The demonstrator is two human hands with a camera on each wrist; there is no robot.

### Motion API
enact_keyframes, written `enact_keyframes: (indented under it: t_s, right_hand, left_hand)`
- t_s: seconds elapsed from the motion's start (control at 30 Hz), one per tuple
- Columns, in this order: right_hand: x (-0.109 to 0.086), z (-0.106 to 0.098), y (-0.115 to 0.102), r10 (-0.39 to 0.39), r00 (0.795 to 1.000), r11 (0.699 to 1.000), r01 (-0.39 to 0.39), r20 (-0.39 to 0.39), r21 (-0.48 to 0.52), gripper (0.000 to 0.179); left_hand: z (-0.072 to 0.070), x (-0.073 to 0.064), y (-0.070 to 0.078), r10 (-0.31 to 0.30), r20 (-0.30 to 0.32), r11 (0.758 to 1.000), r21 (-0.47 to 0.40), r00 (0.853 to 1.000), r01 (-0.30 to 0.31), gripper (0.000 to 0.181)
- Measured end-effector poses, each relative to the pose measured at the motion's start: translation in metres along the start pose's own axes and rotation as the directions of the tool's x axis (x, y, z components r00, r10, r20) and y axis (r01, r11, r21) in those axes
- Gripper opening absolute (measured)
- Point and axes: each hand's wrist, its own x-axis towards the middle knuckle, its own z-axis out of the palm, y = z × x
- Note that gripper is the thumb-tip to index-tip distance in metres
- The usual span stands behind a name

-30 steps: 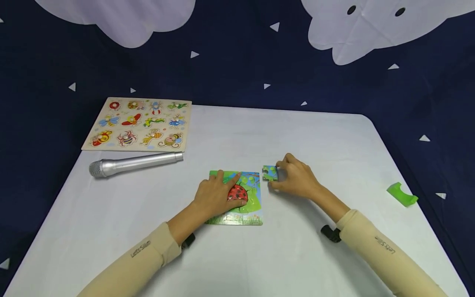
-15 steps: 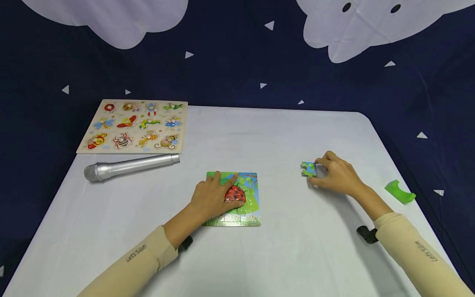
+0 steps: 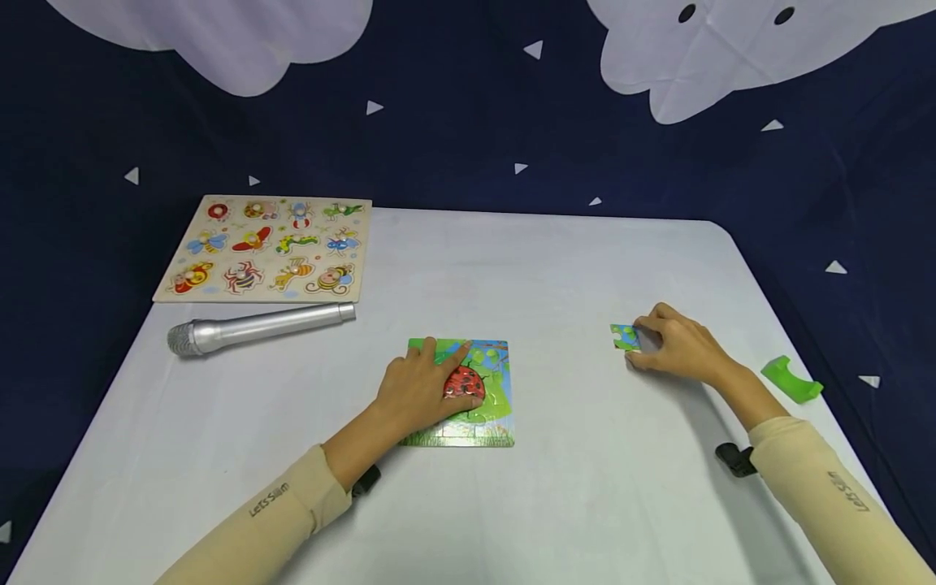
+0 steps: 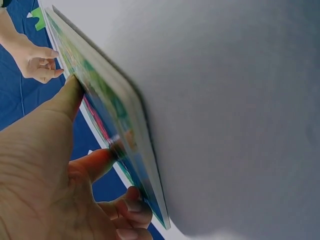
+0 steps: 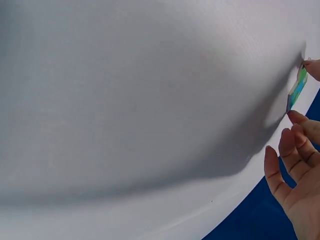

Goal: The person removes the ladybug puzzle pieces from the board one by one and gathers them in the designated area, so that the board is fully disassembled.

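My left hand [image 3: 420, 390] rests on a square ladybug jigsaw puzzle [image 3: 490, 431], fingers spread over its left and middle part. In the left wrist view the thumb and fingers touch the face of the puzzle [image 4: 107, 100], whose pale edge shows. To the right, apart from the puzzle, my right hand [image 3: 680, 345] pinches a small blue-and-green jigsaw piece [image 3: 624, 335] by its sides, between thumb and finger. The right wrist view shows this jigsaw piece [image 5: 298, 87] at or just above the white tabletop, its other fingers loosely bent.
A green piece with a curved notch [image 3: 792, 379] lies near the table's right edge. At the back left is a wooden peg board with insect pictures [image 3: 263, 248]. A silver microphone [image 3: 259, 328] lies in front of it. A dark blue curtain [image 3: 453, 122] hangs behind.
My right hand has carried the jigsaw piece rightward, away from the puzzle, moving only a little in the last half second. The left hand stays on the puzzle.
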Motion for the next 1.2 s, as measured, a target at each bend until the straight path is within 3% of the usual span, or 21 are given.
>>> enact_keyframes:
  t_s: [0.23, 0.4, 0.7, 0.93, 1.2]
  right_hand:
    - [0.005, 0.0, -0.025, -0.057, 0.997, 0.998, 0.058, -0.044, 0.014, 0.074]
    - [0.013, 0.008, -0.069, -0.16, 0.987, 0.985, 0.162, -0.031, 0.062, 0.075]
    - [0.03, 0.023, -0.148, -0.318, 0.948, 0.937, 0.314, -0.001, 0.152, 0.067]
    - [0.043, 0.038, -0.185, -0.317, 0.949, 0.926, 0.309, 0.001, 0.215, 0.056]
    - [0.043, 0.05, -0.21, -0.25, 0.968, 0.951, 0.248, -0.014, 0.187, 0.048]
  left_hand:
    - [0.0, 0.0, -0.003, 0.0, 0.023, 1.0, 0.004, 1.0, -0.001, 0.09]
    - [0.0, -0.004, -0.009, -0.019, 0.016, 1.0, -0.023, 1.0, 0.019, 0.091]
    - [-0.004, -0.015, -0.018, -0.041, 0.0, 0.999, -0.035, 0.999, 0.041, 0.091]
    - [-0.003, -0.019, -0.021, -0.045, -0.008, 0.998, -0.035, 0.999, 0.044, 0.091]
    - [-0.003, -0.023, -0.022, -0.047, -0.016, 0.999, -0.021, 0.999, 0.047, 0.091]
